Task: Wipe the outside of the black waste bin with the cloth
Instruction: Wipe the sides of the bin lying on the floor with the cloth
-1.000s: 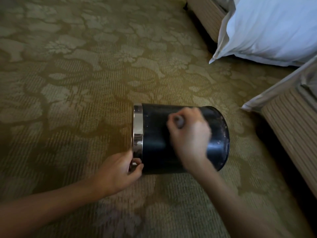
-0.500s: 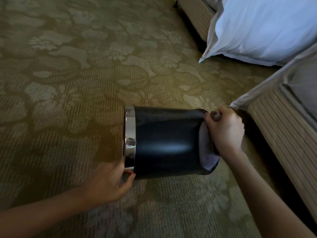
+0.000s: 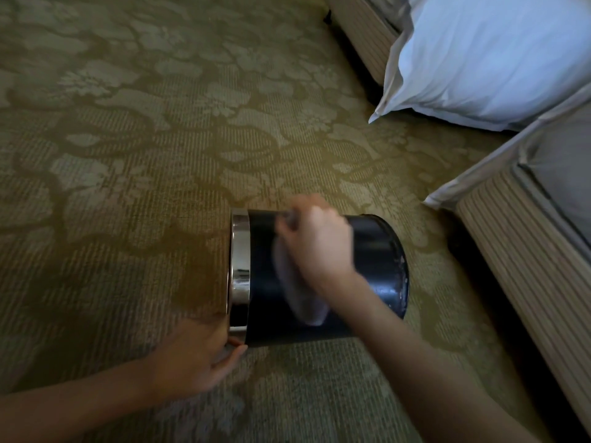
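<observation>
The black waste bin (image 3: 374,251) lies on its side on the carpet, its shiny metal rim (image 3: 240,260) facing left and its scuffed base to the right. My right hand (image 3: 319,244) grips a grey cloth (image 3: 300,298) and presses it on the bin's upper side, near the rim end; hand and cloth are blurred by motion. My left hand (image 3: 198,359) holds the rim at its lower edge, thumb against the metal band.
Green floral carpet (image 3: 128,155) spreads to the left and behind the bin. A white pillow (image 3: 479,55) leans against a striped bed base at the top right. Another bed base (image 3: 527,251) with a hanging sheet corner stands close to the bin's right.
My right hand with the cloth has swept from the bin's base end back leftward along its side toward the rim. My left hand keeps its hold on the rim.
</observation>
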Action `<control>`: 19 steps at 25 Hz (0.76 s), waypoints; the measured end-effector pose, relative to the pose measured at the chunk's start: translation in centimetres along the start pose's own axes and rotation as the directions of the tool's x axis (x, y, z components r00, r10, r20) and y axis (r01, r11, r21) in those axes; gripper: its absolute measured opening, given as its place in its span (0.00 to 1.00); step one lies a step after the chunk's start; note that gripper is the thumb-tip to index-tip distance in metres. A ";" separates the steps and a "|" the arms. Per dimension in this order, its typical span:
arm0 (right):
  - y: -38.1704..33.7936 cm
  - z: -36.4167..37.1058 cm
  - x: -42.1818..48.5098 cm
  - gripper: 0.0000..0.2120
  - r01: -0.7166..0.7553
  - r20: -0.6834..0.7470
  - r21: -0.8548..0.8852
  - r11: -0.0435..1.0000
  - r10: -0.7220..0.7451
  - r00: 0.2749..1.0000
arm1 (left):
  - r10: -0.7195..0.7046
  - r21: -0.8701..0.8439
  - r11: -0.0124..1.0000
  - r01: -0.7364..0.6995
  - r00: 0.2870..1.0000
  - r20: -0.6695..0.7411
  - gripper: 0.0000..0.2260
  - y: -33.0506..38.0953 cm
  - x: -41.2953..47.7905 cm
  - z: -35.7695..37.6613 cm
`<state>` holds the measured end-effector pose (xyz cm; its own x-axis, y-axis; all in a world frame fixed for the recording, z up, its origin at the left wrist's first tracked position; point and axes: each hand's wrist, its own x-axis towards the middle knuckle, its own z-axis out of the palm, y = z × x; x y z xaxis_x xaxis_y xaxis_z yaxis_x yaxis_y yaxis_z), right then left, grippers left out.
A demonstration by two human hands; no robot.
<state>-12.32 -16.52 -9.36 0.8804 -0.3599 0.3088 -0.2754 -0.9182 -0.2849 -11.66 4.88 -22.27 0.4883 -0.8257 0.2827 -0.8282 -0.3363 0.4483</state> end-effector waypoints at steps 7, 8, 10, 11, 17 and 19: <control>7.6 -4.3 -1.1 0.11 -0.438 -0.101 -0.038 0.898 0.433 0.896 | 0.134 0.019 0.991 -0.135 0.990 0.046 0.17 0.5 -0.8 0.1; 5.5 -3.3 -0.7 0.10 -0.413 -0.083 -0.007 0.911 0.411 0.908 | 0.118 0.059 0.991 -0.122 0.991 0.063 0.15 0.7 -0.6 -0.2; 0.5 -0.9 -0.4 0.06 -0.285 -0.028 0.028 0.958 0.286 0.958 | 0.056 0.085 0.994 -0.065 0.994 0.097 0.16 1.0 -0.7 -0.4; -2.4 0.4 -0.5 0.06 -0.175 0.002 0.051 0.983 0.176 0.984 | 0.024 0.088 0.996 -0.033 0.995 0.099 0.17 1.1 -0.7 -0.4; -1.7 0.0 -0.1 0.08 -0.082 0.116 0.043 0.996 0.077 0.990 | 0.055 0.070 0.995 -0.064 0.991 0.119 0.10 1.6 -0.7 -0.9; 4.9 -2.5 0.2 0.07 -0.304 0.076 -0.049 0.951 0.307 0.949 | 0.095 0.088 0.989 -0.115 0.974 0.207 0.09 0.8 -0.7 -0.8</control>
<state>-14.44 -21.57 -8.41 0.7799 -0.6109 0.1363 -0.5486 -0.7721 -0.3208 -12.44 5.51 -21.41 0.3396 -0.9298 0.1420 -0.9001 -0.2775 0.3360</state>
